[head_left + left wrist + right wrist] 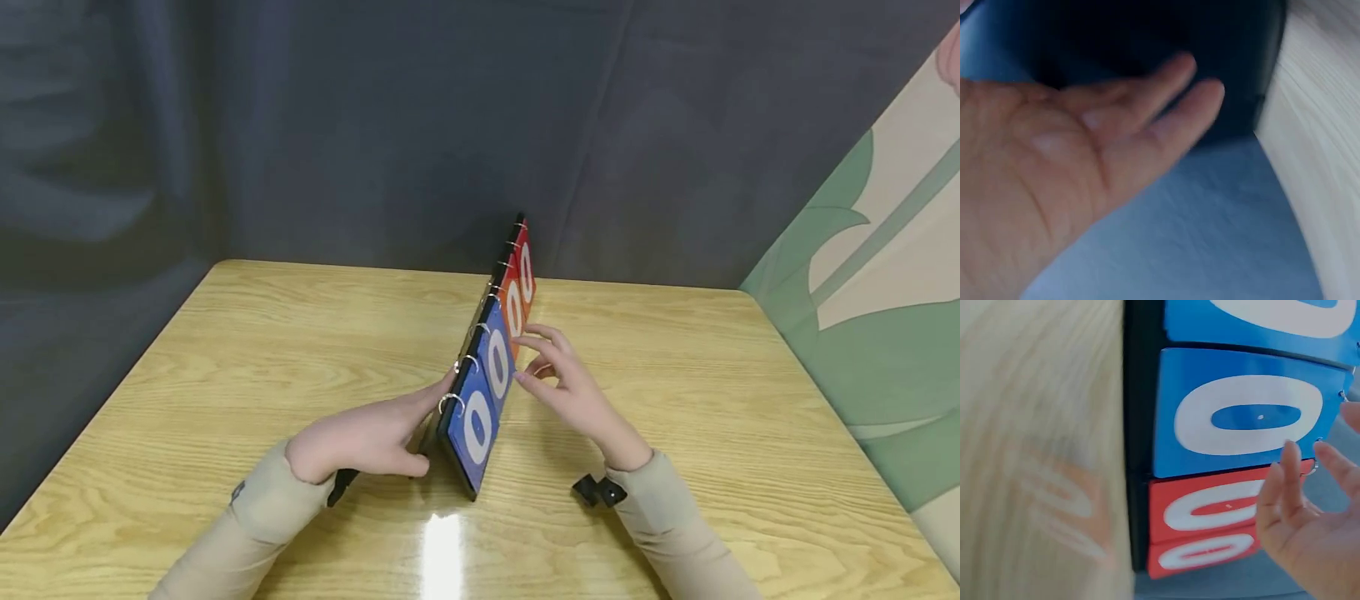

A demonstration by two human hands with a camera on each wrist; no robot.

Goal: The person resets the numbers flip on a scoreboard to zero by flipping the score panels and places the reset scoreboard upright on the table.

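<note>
A flip scoreboard stands edge-on in the middle of the wooden table, showing two blue cards and two red cards, each with a white zero. Metal rings run along its top edge. My left hand lies against the board's dark back with its fingers straight and the thumb low by the table. My right hand is on the card side, fingers loosely spread at the seam between blue and red cards; it holds nothing.
A dark grey curtain closes off the back and left of the table. A cream and green panel stands along the right edge. A black clip sits at my right wrist.
</note>
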